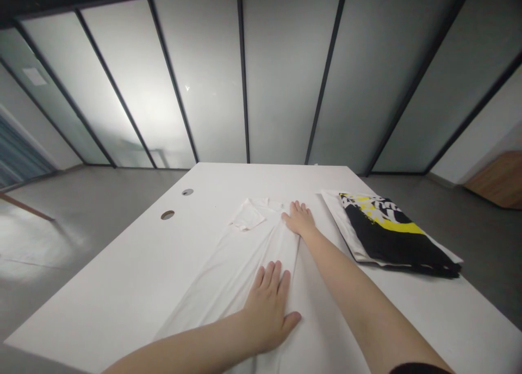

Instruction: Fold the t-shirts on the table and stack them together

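Observation:
A white T-shirt (228, 270) lies lengthwise on the white table, its collar end away from me and one short sleeve laid over at the upper left. Creases run along its body. My left hand (269, 309) rests palm down on the near part of the shirt, fingers stretched out and thumb apart. Farther off, my right hand (299, 219) lies flat at the shirt's upper right edge, by the collar, with its fingers extended. Neither hand grips anything. My forearms cover parts of the shirt's lower end.
On the right of the white table (122, 287) sits a stack of folded clothes (391, 238), black with yellow and white print on top and white cloth beneath. Two round holes (167, 215) pierce the tabletop at left. Frosted glass panels (285, 75) stand behind the table.

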A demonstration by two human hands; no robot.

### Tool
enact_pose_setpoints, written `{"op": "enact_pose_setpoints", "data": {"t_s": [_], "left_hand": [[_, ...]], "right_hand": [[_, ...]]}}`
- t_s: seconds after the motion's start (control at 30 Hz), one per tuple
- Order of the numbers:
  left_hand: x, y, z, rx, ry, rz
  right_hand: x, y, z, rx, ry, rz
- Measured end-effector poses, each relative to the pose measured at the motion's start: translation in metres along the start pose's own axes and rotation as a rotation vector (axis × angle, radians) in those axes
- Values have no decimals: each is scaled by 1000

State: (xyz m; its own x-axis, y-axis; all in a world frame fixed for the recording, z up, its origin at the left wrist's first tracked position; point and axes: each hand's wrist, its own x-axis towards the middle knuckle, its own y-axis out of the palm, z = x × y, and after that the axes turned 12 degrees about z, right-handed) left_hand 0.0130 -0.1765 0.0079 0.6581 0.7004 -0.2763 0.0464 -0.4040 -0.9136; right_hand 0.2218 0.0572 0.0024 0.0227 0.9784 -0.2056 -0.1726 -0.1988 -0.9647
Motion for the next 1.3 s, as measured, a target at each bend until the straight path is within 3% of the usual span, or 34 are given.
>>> {"op": "enact_pose_setpoints", "data": {"t_s": [0.17, 0.33, 0.43, 0.53, 0.63, 0.87, 1.0, 1.3], "left_hand": [[-7, 2, 4, -11, 18, 4], [5, -5, 1, -39, -19, -5], [8, -10, -6, -57, -56, -16], [8, -13, -10, -54, -61, -18], [8, -11, -8, -39, -50, -20], [13, 7, -7, -37, -91, -140], [16, 5, -8, -15, -93, -177], [6, -26, 12, -24, 56, -65]], "right_hand": [[6, -6, -2, -6, 12, -16], [-2, -19, 7, -82, -9, -182], [-5, -28, 13, -108, -86, -130], [-10, -31, 21, -109, -65, -70], [-29, -21, 32, -107, -48, -72], [-84, 28, 49, -109, -218, -43], [-64, 28, 44, -91, -206, -23], [7, -5, 32, -145, -250, 61]]}}
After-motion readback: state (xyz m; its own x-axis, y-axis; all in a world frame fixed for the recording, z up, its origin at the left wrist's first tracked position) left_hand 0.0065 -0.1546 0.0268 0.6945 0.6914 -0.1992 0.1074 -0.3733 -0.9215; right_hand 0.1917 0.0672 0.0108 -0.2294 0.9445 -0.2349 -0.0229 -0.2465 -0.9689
